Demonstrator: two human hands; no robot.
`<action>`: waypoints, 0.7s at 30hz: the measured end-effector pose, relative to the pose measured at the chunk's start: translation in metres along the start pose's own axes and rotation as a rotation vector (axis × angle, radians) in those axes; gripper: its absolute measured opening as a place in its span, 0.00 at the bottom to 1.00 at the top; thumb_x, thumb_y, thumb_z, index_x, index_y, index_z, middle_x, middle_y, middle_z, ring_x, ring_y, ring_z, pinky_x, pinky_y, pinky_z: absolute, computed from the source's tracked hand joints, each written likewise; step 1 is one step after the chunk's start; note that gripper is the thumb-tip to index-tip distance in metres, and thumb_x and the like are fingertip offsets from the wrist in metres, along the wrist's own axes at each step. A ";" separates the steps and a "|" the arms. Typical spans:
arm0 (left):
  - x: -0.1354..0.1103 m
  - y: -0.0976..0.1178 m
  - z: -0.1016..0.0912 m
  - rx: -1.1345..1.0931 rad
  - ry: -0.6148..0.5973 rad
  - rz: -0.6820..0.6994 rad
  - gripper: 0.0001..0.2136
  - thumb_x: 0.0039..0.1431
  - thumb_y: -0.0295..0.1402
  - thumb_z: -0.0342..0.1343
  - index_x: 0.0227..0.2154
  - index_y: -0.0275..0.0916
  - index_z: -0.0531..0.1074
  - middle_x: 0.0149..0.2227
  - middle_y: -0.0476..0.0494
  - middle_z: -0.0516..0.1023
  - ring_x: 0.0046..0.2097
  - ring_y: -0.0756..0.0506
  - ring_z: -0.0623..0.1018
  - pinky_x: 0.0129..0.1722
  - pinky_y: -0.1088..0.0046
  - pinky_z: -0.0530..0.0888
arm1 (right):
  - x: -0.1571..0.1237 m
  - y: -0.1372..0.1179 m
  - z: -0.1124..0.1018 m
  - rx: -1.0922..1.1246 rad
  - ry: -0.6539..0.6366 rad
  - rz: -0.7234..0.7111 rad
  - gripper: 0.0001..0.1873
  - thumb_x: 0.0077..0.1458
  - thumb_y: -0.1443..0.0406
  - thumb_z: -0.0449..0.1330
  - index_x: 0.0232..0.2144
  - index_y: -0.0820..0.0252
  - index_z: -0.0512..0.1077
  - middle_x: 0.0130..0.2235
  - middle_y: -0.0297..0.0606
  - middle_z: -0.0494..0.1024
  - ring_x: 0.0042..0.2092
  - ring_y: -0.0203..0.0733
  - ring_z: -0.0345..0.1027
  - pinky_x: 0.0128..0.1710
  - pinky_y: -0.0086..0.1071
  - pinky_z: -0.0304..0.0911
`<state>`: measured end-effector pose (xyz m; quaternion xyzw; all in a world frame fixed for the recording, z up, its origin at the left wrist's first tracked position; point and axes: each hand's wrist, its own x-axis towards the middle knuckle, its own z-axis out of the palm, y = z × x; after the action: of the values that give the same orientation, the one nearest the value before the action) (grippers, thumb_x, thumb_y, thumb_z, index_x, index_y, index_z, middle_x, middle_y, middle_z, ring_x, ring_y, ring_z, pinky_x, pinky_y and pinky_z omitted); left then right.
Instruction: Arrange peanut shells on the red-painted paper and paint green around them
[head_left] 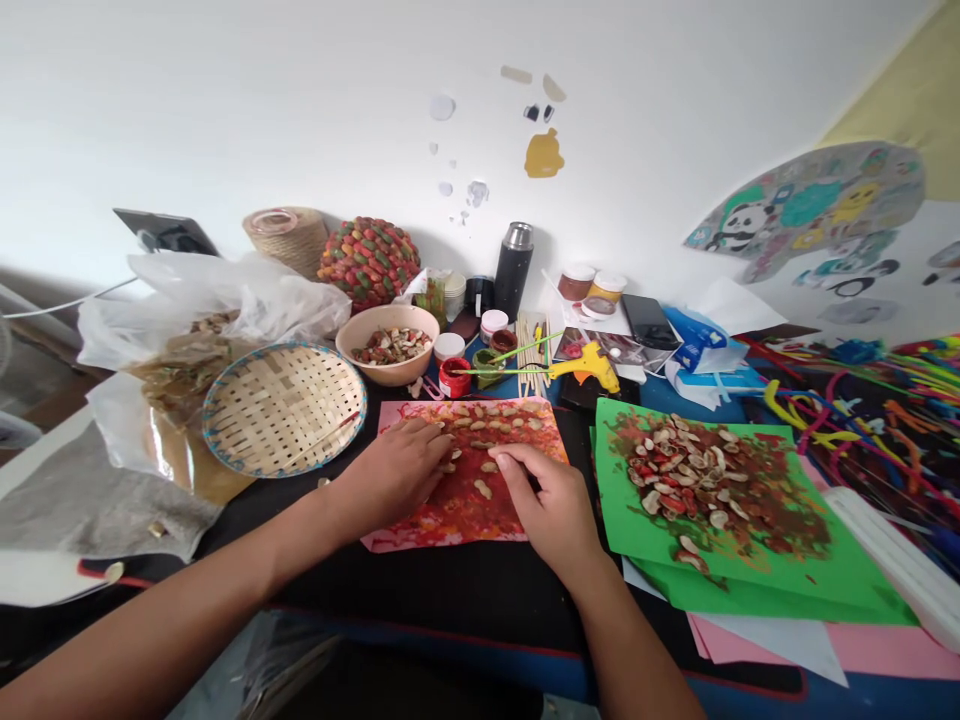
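Observation:
A pink paper sheet (450, 528) smeared with red and orange paint lies in front of me, with several peanuts (483, 489) on it, a row of them near its far edge. My left hand (405, 465) rests over the sheet's left part, fingers stretched out and bent slightly down beside a peanut; its thumb is hidden. On the right side of the sheet, the thumb and index finger of my right hand (551, 500) close at a small peanut (489, 467). The other right fingers are folded out of sight.
Right of the sheet, green paper (630, 540) bears painted peanut shells. A woven tray (285, 410) and a bowl of shells (401, 373) stand left. Behind are red paint (454, 380), green paint (489, 370), a yellow glue gun (589, 368) and a black flask (514, 270).

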<state>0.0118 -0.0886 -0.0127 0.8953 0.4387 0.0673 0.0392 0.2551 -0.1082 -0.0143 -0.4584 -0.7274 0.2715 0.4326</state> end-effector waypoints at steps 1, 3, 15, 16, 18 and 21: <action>-0.001 -0.001 -0.001 -0.010 -0.004 -0.005 0.03 0.72 0.27 0.55 0.42 0.39 0.73 0.46 0.38 0.83 0.51 0.37 0.81 0.57 0.56 0.76 | -0.001 0.000 -0.001 0.017 0.011 0.008 0.12 0.73 0.63 0.60 0.44 0.52 0.85 0.46 0.39 0.92 0.46 0.49 0.88 0.49 0.36 0.80; -0.003 -0.002 -0.002 -0.027 -0.014 -0.019 0.03 0.69 0.28 0.58 0.43 0.39 0.73 0.47 0.37 0.83 0.52 0.36 0.81 0.58 0.55 0.76 | -0.002 -0.001 -0.002 0.057 0.040 0.036 0.13 0.73 0.62 0.60 0.44 0.52 0.86 0.43 0.39 0.91 0.43 0.49 0.88 0.46 0.36 0.81; -0.001 -0.003 0.000 -0.152 -0.044 -0.055 0.02 0.70 0.28 0.58 0.39 0.39 0.74 0.46 0.37 0.81 0.50 0.38 0.81 0.54 0.57 0.77 | -0.002 -0.003 -0.007 0.142 0.137 0.137 0.16 0.74 0.58 0.59 0.44 0.55 0.87 0.23 0.33 0.78 0.28 0.43 0.79 0.30 0.32 0.74; -0.001 -0.002 -0.001 -0.158 -0.046 -0.056 0.02 0.70 0.28 0.58 0.39 0.40 0.74 0.46 0.38 0.81 0.50 0.38 0.80 0.54 0.58 0.77 | -0.002 -0.003 -0.007 0.142 0.137 0.137 0.16 0.74 0.58 0.59 0.44 0.55 0.87 0.23 0.33 0.78 0.28 0.43 0.79 0.30 0.32 0.74; -0.001 0.001 -0.002 -0.172 -0.060 -0.036 0.03 0.71 0.28 0.58 0.38 0.40 0.74 0.44 0.40 0.81 0.49 0.39 0.80 0.54 0.58 0.76 | -0.002 -0.004 -0.008 0.137 0.132 0.141 0.16 0.73 0.58 0.60 0.44 0.55 0.87 0.24 0.33 0.79 0.29 0.44 0.79 0.30 0.32 0.74; 0.001 0.004 -0.003 -0.190 -0.099 0.016 0.03 0.71 0.29 0.58 0.39 0.40 0.75 0.44 0.41 0.82 0.49 0.39 0.80 0.54 0.58 0.76 | -0.003 -0.005 -0.008 0.129 0.129 0.149 0.16 0.73 0.57 0.59 0.45 0.54 0.87 0.25 0.34 0.80 0.30 0.45 0.80 0.30 0.32 0.75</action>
<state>0.0155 -0.0901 -0.0086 0.8933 0.4205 0.0644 0.1450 0.2609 -0.1129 -0.0076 -0.4991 -0.6429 0.3190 0.4856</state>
